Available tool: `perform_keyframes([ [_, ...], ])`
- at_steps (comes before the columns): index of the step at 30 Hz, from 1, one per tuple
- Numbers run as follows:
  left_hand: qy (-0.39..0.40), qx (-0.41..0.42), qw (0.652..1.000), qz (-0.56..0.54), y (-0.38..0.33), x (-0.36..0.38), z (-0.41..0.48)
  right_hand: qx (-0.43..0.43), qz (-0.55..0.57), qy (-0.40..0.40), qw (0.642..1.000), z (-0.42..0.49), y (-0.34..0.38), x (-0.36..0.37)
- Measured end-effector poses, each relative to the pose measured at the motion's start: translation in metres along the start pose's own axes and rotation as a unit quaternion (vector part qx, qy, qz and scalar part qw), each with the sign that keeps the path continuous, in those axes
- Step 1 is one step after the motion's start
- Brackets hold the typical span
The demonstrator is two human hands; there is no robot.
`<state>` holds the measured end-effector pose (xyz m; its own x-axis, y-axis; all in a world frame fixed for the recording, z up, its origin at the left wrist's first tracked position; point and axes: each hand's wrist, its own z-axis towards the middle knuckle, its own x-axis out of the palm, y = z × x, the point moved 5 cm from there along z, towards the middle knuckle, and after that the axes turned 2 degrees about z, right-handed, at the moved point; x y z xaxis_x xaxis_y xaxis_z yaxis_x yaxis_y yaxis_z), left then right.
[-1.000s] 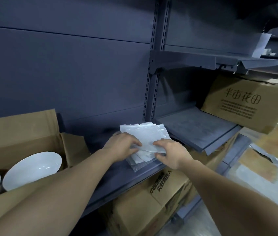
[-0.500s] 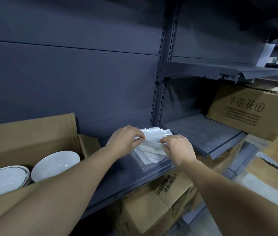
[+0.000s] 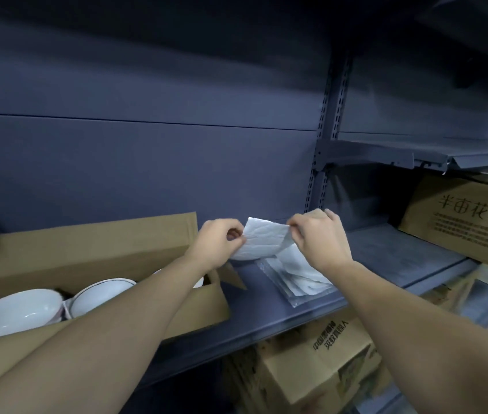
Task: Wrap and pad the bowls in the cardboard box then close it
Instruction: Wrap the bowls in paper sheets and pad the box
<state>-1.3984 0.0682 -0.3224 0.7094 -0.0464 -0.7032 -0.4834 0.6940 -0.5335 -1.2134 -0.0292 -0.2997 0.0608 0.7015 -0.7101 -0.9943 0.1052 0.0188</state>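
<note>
Padding sheet (image 3: 262,242) hangs over the stack (image 3: 299,274) on the shelf (image 3: 386,258), left hand (image 3: 217,245) and right hand (image 3: 319,239) each pinching a top corner, likely to spread it for wrapping; bowls (image 3: 13,309) sit bare in the open cardboard box (image 3: 87,243) alongside.

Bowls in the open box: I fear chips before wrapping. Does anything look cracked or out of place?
No cracks show. The bowls lean side by side in the cardboard box, bare, with no padding between them; part is hidden.

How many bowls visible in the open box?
2: left bowl at the left end of the box, second bowl right beside it. The left forearm may hide more.
</note>
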Motion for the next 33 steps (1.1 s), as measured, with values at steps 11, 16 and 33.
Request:
perform_keyframes([
  [11, -0.110, -0.068, 0.991, 0.032, 0.045, -0.134, -0.068, -0.009, 0.149, 0.019, 0.989, 0.032, 0.119, -0.002],
  [16, -0.158, -0.109, 0.980, 0.045, 0.074, -0.182, -0.093, -0.016, 0.197, 0.064, 0.978, 0.028, 0.167, 0.016],
  [33, -0.258, -0.200, 0.945, -0.021, 0.166, -0.272, -0.173, 0.056, 0.516, 0.183, 0.835, 0.032, 0.322, 0.076],
])
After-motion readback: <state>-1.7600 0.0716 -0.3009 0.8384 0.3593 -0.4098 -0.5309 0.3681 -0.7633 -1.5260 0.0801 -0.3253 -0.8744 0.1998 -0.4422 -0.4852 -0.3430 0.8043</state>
